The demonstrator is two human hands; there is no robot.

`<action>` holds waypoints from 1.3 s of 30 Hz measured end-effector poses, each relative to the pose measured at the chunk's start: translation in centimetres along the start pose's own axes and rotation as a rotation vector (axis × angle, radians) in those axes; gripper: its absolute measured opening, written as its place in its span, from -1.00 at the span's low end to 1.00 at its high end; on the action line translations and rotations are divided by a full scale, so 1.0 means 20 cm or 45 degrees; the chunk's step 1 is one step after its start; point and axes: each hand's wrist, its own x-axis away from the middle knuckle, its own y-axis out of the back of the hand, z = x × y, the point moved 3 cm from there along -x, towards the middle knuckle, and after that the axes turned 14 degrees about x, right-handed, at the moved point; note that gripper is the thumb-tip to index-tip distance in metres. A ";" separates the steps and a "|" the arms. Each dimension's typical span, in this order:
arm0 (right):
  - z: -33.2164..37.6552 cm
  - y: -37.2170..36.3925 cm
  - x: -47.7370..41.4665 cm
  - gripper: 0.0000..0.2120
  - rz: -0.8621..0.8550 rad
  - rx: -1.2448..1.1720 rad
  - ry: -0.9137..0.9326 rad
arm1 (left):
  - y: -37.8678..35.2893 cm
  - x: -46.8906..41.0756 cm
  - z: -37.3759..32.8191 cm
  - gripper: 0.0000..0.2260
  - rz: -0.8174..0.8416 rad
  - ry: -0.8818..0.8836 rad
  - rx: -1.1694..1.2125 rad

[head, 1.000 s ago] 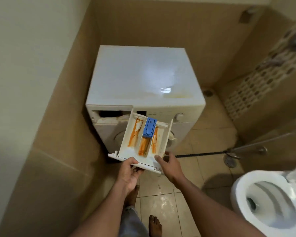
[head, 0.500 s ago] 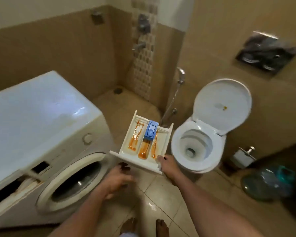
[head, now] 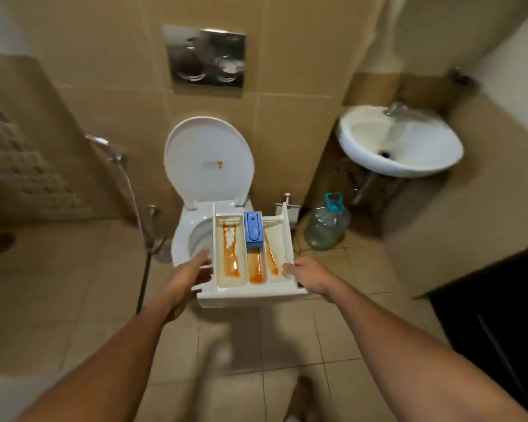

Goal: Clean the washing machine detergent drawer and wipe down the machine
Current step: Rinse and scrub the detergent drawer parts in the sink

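Observation:
I hold the white detergent drawer [head: 250, 292] level in front of me, over the near edge of the toilet bowl. Its three compartments carry orange-brown residue streaks, and a blue insert [head: 253, 228] sits in the middle one. My right hand [head: 307, 277] grips the drawer's right front corner, thumb on the rim. My left hand [head: 192, 274] lies with straight fingers against the drawer's left side. A blurred white surface [head: 3, 394] at the lower left edge may be the washing machine's top.
A white toilet [head: 182, 239] with its lid [head: 208, 159] up stands straight ahead. A wall sink [head: 400, 144] hangs at the right, with a large water bottle [head: 326, 225] on the floor beneath. A hand sprayer hose [head: 130, 190] hangs left of the toilet. A dark object [head: 488, 315] fills the right edge.
I have turned right, away from the washing machine, carrying the drawer; the toilet and sink now face me. My left hand has come back up to the drawer's left side.

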 end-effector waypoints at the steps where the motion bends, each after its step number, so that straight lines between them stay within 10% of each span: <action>1: -0.07 0.08 0.00 -0.76 -0.004 -0.013 -0.018 | -0.14 -0.03 -0.03 -0.54 0.096 0.012 -0.016; 24: -1.15 2.20 -0.48 -0.70 -0.400 0.174 -0.211 | -2.58 -0.80 -0.42 -0.66 0.337 0.016 0.152; 39: -1.21 3.25 -1.41 -0.46 -0.619 0.106 -0.084 | -3.46 -1.59 -0.77 -0.66 -0.062 0.124 0.571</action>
